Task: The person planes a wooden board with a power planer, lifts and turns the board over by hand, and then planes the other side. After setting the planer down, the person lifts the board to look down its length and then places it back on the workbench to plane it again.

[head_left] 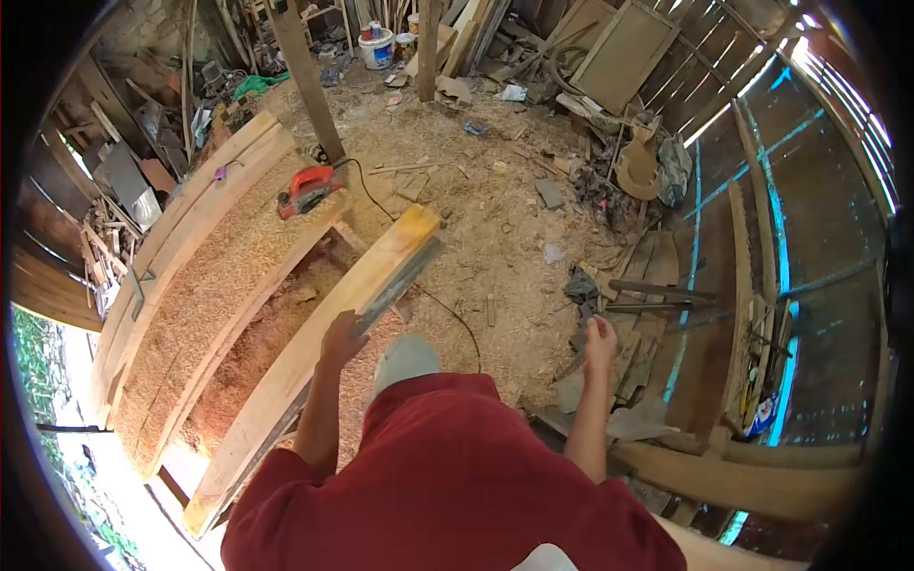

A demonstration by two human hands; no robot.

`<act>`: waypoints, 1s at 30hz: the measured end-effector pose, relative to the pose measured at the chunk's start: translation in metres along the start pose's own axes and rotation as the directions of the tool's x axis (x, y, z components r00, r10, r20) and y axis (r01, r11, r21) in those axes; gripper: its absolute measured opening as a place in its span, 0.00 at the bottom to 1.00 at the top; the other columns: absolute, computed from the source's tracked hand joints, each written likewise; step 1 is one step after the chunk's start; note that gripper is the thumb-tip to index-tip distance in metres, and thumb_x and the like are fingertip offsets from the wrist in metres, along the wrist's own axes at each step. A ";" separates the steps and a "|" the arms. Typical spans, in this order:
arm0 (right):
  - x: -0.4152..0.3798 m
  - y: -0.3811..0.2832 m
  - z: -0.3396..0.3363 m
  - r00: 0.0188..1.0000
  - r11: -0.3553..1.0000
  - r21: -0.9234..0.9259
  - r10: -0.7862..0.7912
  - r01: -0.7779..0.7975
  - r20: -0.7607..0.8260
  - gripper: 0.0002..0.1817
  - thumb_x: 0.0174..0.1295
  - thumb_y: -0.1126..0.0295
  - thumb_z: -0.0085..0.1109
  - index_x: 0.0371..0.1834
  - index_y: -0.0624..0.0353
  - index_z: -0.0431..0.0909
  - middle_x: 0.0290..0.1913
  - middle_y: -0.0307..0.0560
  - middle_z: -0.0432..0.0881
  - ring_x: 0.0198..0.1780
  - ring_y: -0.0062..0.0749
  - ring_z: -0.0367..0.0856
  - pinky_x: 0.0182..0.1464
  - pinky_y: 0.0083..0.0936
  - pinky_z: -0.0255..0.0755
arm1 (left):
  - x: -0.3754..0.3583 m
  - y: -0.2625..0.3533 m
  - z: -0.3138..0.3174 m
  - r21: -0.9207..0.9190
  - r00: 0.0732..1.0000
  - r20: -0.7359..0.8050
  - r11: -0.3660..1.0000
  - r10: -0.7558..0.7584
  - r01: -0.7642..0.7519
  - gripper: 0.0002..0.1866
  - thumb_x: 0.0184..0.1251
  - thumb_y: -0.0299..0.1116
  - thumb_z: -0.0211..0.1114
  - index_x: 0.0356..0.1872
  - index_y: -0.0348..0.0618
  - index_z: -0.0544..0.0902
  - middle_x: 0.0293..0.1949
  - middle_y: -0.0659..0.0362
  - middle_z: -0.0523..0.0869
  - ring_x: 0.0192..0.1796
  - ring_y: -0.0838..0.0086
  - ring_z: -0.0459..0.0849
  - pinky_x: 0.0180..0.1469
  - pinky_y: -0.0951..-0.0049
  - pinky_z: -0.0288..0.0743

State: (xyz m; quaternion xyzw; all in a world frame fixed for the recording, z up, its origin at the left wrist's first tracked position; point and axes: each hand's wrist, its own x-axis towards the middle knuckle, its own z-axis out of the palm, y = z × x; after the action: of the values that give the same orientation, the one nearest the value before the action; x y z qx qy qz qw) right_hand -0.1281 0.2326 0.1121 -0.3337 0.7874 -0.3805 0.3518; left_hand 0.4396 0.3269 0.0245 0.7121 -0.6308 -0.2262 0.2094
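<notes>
A long, pale wooden beam [319,328] lies slantwise on the workbench, its near face grey and its far end orange-yellow. My left hand [343,340] is on the beam, the fingers bent over its right edge. To the right of my body, my right hand [600,344] is held up above the littered floor. Its fingers are curled together, and I cannot see whether anything small is between them. Beyond the beam, a red electric planer [309,190] sits on the bench, and a black cord [381,203] runs near it.
More boards [205,190] lie along the bench's left side. Wood shavings [495,238] cover the floor. A wooden post [309,81] stands past the planer. Scrap wood and junk [619,181] pile up at the right. A white bucket [377,49] stands at the back.
</notes>
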 end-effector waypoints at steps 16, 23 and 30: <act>0.259 -0.165 0.324 0.605 0.884 0.052 -0.361 0.466 0.710 0.20 0.71 0.67 0.69 0.63 0.60 0.81 0.52 0.42 0.87 0.52 0.25 0.85 0.56 0.25 0.78 | 0.260 -0.073 0.147 0.160 0.869 0.178 0.885 -0.462 0.437 0.37 0.57 0.45 0.77 0.70 0.47 0.78 0.78 0.42 0.68 0.79 0.49 0.69 0.78 0.57 0.67; 0.251 -0.284 0.441 0.147 0.702 0.198 -0.398 0.684 0.906 0.22 0.70 0.63 0.67 0.63 0.60 0.81 0.52 0.49 0.88 0.52 0.34 0.88 0.53 0.29 0.81 | 0.313 -0.053 0.148 0.168 0.754 0.297 0.810 -0.585 0.562 0.43 0.55 0.50 0.76 0.74 0.50 0.75 0.81 0.41 0.63 0.81 0.49 0.66 0.80 0.54 0.65; 0.242 -0.301 0.559 -0.317 0.544 0.334 -0.128 0.770 0.940 0.22 0.69 0.62 0.64 0.61 0.62 0.81 0.49 0.53 0.89 0.50 0.40 0.89 0.54 0.34 0.81 | 0.371 -0.027 0.148 -0.447 0.655 -0.112 0.626 -0.747 0.638 0.39 0.60 0.48 0.76 0.72 0.44 0.76 0.74 0.38 0.73 0.75 0.47 0.74 0.75 0.54 0.71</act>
State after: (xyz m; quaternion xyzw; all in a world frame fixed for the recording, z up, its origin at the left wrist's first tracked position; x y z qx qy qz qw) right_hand 0.2726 -0.3093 0.0317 -0.8542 0.1263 0.0625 0.5005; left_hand 0.4120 -0.0406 -0.1325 0.8728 -0.2114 -0.2981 0.3235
